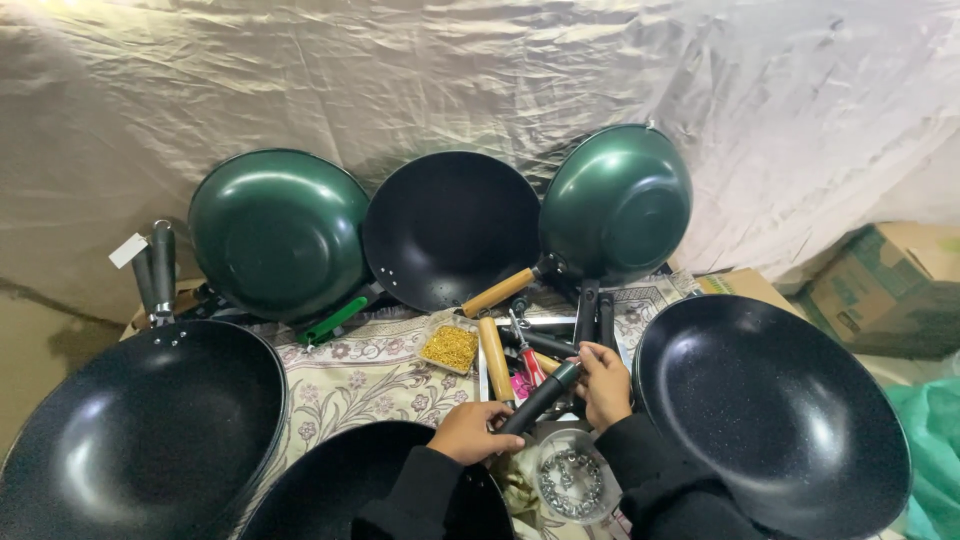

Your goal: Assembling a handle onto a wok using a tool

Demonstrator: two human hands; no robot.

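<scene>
Above the clear bowl [572,483], both hands, left [470,430] and right [603,383], grip closed around one black handle [538,398].

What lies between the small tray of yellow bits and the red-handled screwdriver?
In the head view, a light wooden handle lies between the tray of yellow bits and the red-handled screwdriver.

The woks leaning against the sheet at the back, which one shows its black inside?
The middle wok, with the pale wooden handle; the woks either side, left and right, show green undersides.
</scene>
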